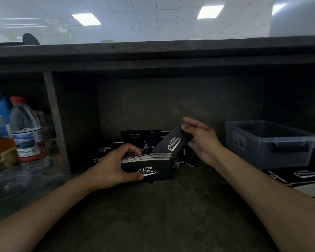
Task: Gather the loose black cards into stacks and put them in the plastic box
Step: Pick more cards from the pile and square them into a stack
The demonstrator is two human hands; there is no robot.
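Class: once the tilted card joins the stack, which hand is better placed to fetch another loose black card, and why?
Right hand: it pinches only the single black printed card, beside the loose black cards; the left hand grips the thick stack of black cards.

"CLUB Camping" is printed on the stack [147, 171], the tilted card [174, 143] and the black packet [305, 174] at right.

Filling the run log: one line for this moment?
left hand grips card stack; right hand pinches single card tilted over it; loose cards behind; box at right
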